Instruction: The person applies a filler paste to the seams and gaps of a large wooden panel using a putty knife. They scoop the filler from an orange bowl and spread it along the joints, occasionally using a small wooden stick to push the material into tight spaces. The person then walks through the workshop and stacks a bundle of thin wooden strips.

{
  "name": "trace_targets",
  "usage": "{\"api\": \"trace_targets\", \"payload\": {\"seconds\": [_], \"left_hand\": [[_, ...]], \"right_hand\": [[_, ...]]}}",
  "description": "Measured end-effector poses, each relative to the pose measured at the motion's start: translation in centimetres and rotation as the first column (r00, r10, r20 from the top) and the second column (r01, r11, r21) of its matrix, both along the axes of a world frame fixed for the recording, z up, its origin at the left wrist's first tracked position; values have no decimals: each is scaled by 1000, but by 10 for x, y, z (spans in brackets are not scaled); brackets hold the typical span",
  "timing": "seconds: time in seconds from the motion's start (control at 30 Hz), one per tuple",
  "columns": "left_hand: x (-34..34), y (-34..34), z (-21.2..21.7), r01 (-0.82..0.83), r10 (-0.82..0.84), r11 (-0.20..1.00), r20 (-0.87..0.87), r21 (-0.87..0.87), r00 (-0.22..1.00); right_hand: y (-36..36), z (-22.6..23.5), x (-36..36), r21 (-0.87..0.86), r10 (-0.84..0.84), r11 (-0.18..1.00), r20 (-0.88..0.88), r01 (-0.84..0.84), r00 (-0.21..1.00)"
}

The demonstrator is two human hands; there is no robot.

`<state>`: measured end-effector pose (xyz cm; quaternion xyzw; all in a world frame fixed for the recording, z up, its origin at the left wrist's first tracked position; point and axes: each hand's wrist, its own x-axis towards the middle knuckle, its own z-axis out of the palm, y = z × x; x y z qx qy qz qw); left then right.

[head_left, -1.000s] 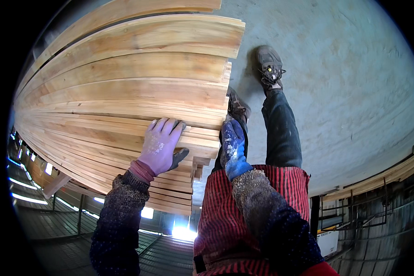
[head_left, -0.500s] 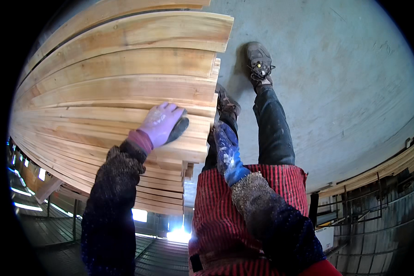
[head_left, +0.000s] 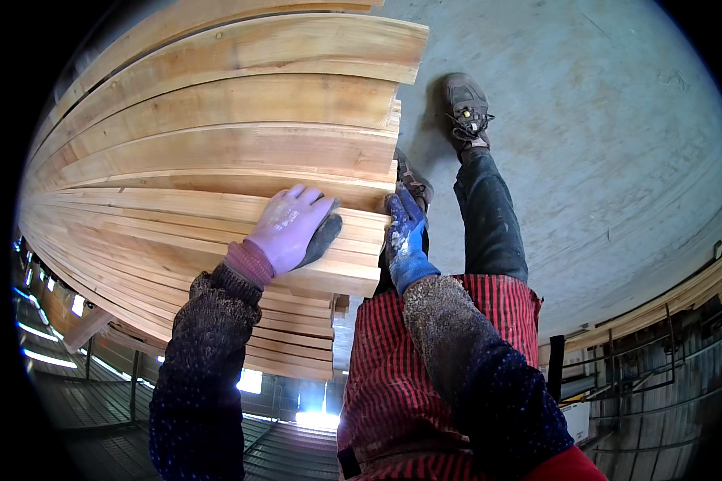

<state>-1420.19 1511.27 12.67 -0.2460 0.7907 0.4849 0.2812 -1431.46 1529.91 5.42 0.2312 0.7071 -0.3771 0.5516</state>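
Note:
Long pale wooden boards [head_left: 241,152] lie side by side in a large stack on the left, their cut ends facing right. My left hand [head_left: 291,228], in a lilac glove with a dark-coated palm, lies over a group of narrower boards [head_left: 353,244] near their ends. Its fingers bend over the far edge of that group, and the thumb rests on the near side. My right hand [head_left: 407,236], in a stained blue glove, is up against the ends of the same boards. Its fingers are stretched out, pointing away from me; the palm is hidden.
Grey concrete floor [head_left: 586,160] stretches to the right of the stack, with my shoes [head_left: 467,108] and legs beside the board ends. More timber [head_left: 666,301] and metal racking are at the far right. Lower boards [head_left: 293,341] show beneath the near side of the stack.
My right hand has moved up and away from me, onto the board ends. My left hand has shifted slightly right, still on the boards. The whole view has shifted slightly.

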Motion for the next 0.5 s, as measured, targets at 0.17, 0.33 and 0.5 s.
{"api": "trace_targets", "payload": {"seconds": [0.17,0.33,0.5], "left_hand": [[14,10,-20,-7,7,1000,4,-7,1000],[15,1,-28,-31,33,998,-26,50,999],[3,-8,5,13,-12,999,-28,37,1000]], "right_hand": [[-16,-3,11,157,-335,935,87,319,938],[-20,2,12,163,-331,932,15,324,944],[11,17,17,-47,-210,977,-66,207,975]]}}
